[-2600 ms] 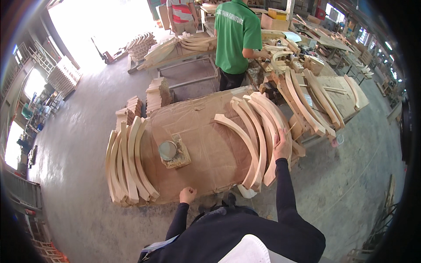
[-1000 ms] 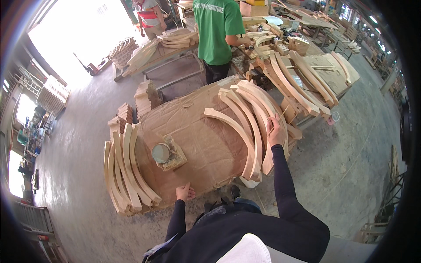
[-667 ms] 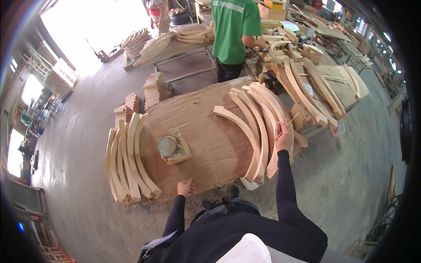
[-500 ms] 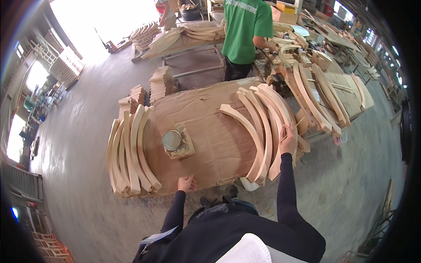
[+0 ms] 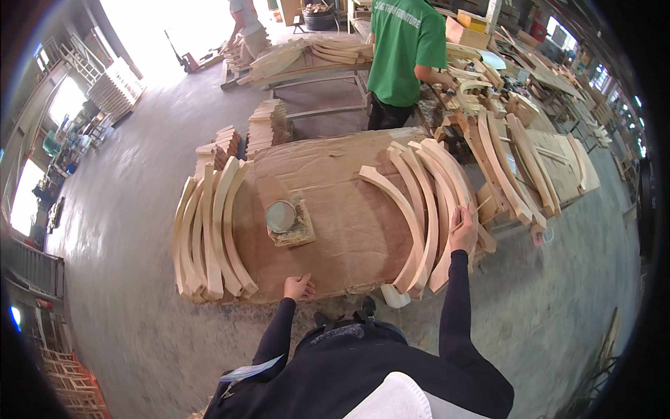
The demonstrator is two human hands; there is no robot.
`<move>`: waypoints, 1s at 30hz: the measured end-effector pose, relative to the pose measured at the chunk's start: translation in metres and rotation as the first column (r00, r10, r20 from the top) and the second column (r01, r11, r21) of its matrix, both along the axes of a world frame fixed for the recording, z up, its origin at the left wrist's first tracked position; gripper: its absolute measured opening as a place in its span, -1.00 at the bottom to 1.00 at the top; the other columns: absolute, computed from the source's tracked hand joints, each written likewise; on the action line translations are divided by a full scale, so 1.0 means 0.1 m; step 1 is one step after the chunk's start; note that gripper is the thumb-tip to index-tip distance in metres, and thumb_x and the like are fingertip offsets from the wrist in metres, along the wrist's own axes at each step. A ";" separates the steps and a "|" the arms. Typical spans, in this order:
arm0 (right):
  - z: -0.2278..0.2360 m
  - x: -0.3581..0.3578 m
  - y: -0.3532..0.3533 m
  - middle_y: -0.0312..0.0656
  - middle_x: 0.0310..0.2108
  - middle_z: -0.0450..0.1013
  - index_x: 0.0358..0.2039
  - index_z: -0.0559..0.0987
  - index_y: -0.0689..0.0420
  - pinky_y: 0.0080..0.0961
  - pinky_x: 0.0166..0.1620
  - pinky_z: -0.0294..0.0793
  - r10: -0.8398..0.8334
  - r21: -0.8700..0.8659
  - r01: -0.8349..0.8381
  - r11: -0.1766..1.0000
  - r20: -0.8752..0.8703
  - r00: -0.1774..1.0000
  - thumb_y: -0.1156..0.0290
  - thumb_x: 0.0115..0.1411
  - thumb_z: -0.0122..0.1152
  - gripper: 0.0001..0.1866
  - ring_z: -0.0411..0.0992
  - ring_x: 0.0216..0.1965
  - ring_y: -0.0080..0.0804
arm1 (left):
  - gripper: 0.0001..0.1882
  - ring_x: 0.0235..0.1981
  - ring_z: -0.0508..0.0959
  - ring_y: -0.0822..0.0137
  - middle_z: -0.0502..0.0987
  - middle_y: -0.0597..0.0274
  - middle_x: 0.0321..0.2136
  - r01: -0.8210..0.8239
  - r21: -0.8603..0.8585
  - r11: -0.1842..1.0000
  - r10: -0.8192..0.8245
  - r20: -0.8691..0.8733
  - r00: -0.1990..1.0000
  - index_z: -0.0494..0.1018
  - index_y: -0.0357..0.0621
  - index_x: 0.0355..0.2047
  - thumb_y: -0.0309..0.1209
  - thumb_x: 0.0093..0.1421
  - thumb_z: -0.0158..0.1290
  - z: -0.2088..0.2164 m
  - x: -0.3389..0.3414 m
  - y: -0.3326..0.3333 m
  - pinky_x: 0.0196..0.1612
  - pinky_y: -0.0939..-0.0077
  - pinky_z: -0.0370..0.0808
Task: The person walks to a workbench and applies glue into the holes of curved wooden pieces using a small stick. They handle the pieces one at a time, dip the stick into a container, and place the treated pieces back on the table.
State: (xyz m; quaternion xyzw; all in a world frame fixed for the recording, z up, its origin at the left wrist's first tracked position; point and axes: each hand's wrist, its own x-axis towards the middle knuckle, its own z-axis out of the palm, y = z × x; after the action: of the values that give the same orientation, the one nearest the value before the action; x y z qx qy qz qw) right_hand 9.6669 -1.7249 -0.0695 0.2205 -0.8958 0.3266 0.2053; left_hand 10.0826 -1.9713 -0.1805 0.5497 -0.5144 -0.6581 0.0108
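My right hand (image 5: 463, 229) is closed around a thin wooden stick (image 5: 483, 204), whose end sticks out past the fingers; its other end is hidden. The hand is over the right-hand group of curved wooden pieces (image 5: 417, 202), which lie side by side. My left hand (image 5: 299, 287) hovers by the table's front edge, fingers curled together; whether anything small is in them is hidden. Between the hands, farther back, a round container with pale grey contents (image 5: 280, 216) sits on a stained block (image 5: 301, 230). Another group of curved wooden pieces (image 5: 209, 234) lies at the left.
Brown sheeting (image 5: 335, 209) covers the worktable. Wood stacks (image 5: 267, 129) stand behind it on the left. More curved pieces rest on a bench (image 5: 513, 167) at the right. A person in a green shirt (image 5: 405, 56) works beyond; another person (image 5: 246, 28) is farther back.
The view has shifted slightly, so the scene sits a little farther right. My hands hold nearly the same poses over the table. The far person at the back left has moved beside the stacked wood.
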 end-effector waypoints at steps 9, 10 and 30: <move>0.07 0.03 0.00 0.06 0.11 0.37 -0.15 0.57 0.10 -0.30 0.05 0.45 -0.011 0.002 0.011 1.000 0.026 1.000 0.30 0.25 0.09 -0.77 0.39 0.10 -0.05 | -0.50 -0.67 0.59 0.22 0.57 -0.02 -0.63 -0.005 -0.014 1.000 0.005 0.006 1.000 0.52 -0.41 -0.50 -0.09 0.25 0.04 -0.10 0.02 -0.01 -0.62 0.42 0.53; 0.02 0.00 0.01 0.06 0.14 0.35 -0.15 0.57 0.09 -0.31 0.02 0.47 -0.006 0.008 0.006 1.000 -0.017 1.000 0.30 0.25 0.10 -0.77 0.41 0.07 -0.05 | -0.50 -0.68 0.59 0.22 0.57 -0.02 -0.63 -0.003 -0.028 1.000 0.003 0.002 1.000 0.52 -0.40 -0.51 -0.09 0.24 0.04 -0.09 0.02 0.00 -0.63 0.42 0.53; -0.02 0.00 -0.01 0.10 0.08 0.40 -0.22 0.56 0.11 -0.27 0.04 0.44 -0.027 -0.114 0.032 0.993 0.041 0.999 0.43 0.11 0.19 -0.80 0.43 0.01 0.02 | -0.47 -0.71 0.57 0.24 0.56 0.00 -0.64 0.020 -0.032 0.999 -0.017 0.082 0.997 0.51 -0.40 -0.51 -0.05 0.24 0.03 -0.07 0.00 -0.06 -0.65 0.38 0.54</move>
State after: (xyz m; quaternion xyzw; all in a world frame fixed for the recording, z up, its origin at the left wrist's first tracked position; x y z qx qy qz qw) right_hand 9.6673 -1.7256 -0.0714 0.1886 -0.8827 0.3786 0.2046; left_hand 10.0827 -1.9768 -0.1872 0.5710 -0.5300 -0.6269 -0.0074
